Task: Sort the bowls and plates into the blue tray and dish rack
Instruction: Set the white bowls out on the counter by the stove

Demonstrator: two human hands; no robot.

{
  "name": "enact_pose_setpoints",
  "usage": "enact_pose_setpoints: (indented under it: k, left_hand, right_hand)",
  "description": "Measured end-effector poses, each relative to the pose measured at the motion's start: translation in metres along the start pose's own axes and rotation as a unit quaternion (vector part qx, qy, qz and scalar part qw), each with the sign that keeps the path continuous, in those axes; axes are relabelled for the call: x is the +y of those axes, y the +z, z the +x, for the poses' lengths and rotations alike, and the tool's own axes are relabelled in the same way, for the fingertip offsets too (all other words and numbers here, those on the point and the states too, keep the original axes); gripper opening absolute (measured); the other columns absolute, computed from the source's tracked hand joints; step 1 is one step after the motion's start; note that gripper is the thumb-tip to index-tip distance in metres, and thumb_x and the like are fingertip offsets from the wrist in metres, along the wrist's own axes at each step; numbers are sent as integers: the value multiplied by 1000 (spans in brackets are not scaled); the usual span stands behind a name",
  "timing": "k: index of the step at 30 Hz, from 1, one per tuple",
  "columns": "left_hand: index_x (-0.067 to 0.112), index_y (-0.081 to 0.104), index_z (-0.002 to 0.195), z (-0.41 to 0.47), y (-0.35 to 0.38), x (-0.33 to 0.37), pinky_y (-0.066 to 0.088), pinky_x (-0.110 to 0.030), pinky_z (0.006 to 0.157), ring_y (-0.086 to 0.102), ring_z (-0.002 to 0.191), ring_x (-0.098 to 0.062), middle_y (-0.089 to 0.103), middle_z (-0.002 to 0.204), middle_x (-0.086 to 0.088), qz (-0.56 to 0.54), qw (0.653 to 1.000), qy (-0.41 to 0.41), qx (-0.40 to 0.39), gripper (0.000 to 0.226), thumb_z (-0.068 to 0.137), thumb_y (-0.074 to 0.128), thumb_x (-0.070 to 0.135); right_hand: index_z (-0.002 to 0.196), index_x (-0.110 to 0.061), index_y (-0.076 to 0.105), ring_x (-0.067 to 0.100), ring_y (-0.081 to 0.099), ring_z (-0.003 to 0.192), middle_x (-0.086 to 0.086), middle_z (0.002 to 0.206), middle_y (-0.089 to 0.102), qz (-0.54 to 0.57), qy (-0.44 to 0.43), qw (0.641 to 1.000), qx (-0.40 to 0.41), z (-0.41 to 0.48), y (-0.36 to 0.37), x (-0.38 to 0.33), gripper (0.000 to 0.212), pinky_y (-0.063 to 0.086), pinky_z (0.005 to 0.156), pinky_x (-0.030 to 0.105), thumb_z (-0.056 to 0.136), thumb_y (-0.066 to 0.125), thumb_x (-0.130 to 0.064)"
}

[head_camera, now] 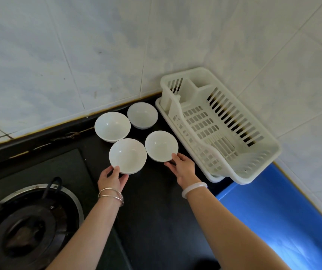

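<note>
Several white bowls stand upright on the black counter. My left hand point(113, 179) grips the near rim of the front left bowl point(127, 155), thumb over its edge. My right hand point(181, 166) holds the near rim of the front right bowl point(161, 145). Behind them stand a back left bowl point(112, 126) and a back right bowl point(142, 114). The white plastic dish rack point(216, 125) sits empty to the right on its drip tray. The blue tray point(277, 217) lies at the lower right, partly under the rack's near end. No plates are in view.
A gas burner with a black pan support point(25, 225) occupies the lower left of the black counter point(156, 211). A white tiled wall point(98, 55) runs behind the bowls and to the right of the rack.
</note>
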State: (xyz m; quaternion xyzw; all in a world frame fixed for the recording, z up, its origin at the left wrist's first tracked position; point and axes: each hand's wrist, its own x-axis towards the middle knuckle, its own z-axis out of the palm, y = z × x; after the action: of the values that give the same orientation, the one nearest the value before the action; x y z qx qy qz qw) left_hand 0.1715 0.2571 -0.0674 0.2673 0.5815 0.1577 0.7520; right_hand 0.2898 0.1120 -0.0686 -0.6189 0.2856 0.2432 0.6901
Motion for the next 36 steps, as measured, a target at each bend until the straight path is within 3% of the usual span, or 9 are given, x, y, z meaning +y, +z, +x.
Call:
enact_pose_setpoints:
  k: [6,14,18,22,25,29,36]
  left_hand:
    - [9,53,119,-1,3,-1,54,-37,76,56,115,-35,50,133,-15,-6,1000,-5,20,33,87,58,7]
    - [11,55,107,-4,3,-2,55,-41,83,57,113,-33,50,133,-16,-15,999,10,33,22,85,59,6]
    - [11,55,108,-2,3,-4,55,-42,86,58,112,-32,51,132,-14,-10,999,15,38,23,86,59,6]
    - [9,56,119,-3,3,-8,53,-33,83,59,107,-25,54,129,-12,5,998,50,26,33,86,56,3]
    - [12,50,130,-6,-4,-14,47,-33,93,55,116,-23,55,132,-11,66,994,83,-15,42,89,53,6]
    - [14,42,137,-12,-18,-25,46,-31,91,49,125,-25,47,141,-9,164,976,128,-57,49,90,54,9]
    - [8,50,131,-54,-40,-56,48,-36,95,55,119,-26,54,132,-14,348,904,171,-181,41,90,53,11]
  right_hand:
    - [123,-6,57,26,66,98,16,120,62,-11,-1,1000,-1,5,13,-7,34,59,62,24,90,62,-10]
    - [128,-7,53,20,68,82,16,119,64,-14,8,1000,-5,4,22,-8,38,57,66,26,91,60,-11]
    - [133,-10,50,23,67,92,15,122,63,-41,13,999,-16,1,19,-9,40,55,75,31,94,56,-17]
    - [137,-13,44,27,63,107,12,128,60,-62,24,997,-48,-7,15,-13,44,53,87,36,96,51,-28]
    - [142,-14,38,30,57,118,11,136,55,-101,21,992,-72,-14,9,-14,50,49,94,39,97,47,-34]
    - [140,-14,42,27,57,117,8,136,55,-171,-18,981,-85,-29,-9,-11,46,49,89,35,98,45,-33]
    - [114,-20,62,12,66,87,-5,97,68,-278,-107,951,-81,-85,-91,-1,30,52,74,26,99,41,-34]
